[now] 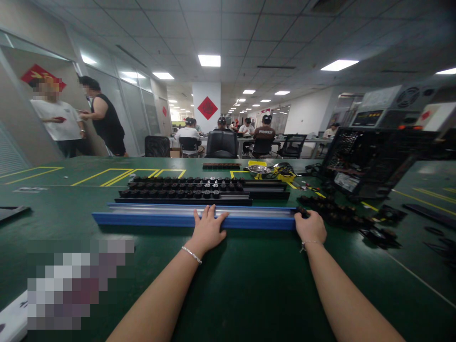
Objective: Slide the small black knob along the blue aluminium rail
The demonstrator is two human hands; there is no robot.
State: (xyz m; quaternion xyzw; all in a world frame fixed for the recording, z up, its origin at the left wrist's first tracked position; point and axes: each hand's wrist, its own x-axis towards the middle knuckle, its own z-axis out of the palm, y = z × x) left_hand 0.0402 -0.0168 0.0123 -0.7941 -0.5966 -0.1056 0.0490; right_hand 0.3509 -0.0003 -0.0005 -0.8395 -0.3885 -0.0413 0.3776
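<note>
The blue channel (142, 219) lay lengthwise on the green worktable (249, 285), roughly parallel with the table's far edge and in front of the black channels (178, 201). Its pale inner trough was visible between two raised walls.

The left hand (208, 229) was palm down at mid-length of the blue channel, fingers spread wide, reaching over the near wall; it gripped nothing. The right hand (311, 228) was at the channel's right end, thumb and fingers pinched narrowly on a small black part (302, 212). The part's form was mostly hidden by the fingers, and whether it was seated in the trough could not be told.

The black channels carried rows of round black parts (171, 194), with bare trough toward their right ends. Right of the blue channel, a loose heap of black components (331, 212) lay spread toward the table's right side. Beyond the heap stood an opened computer case (359, 166). Nearer the far edge were a metal bowl (259, 169) and a yellow tray (257, 163), close together.
</note>
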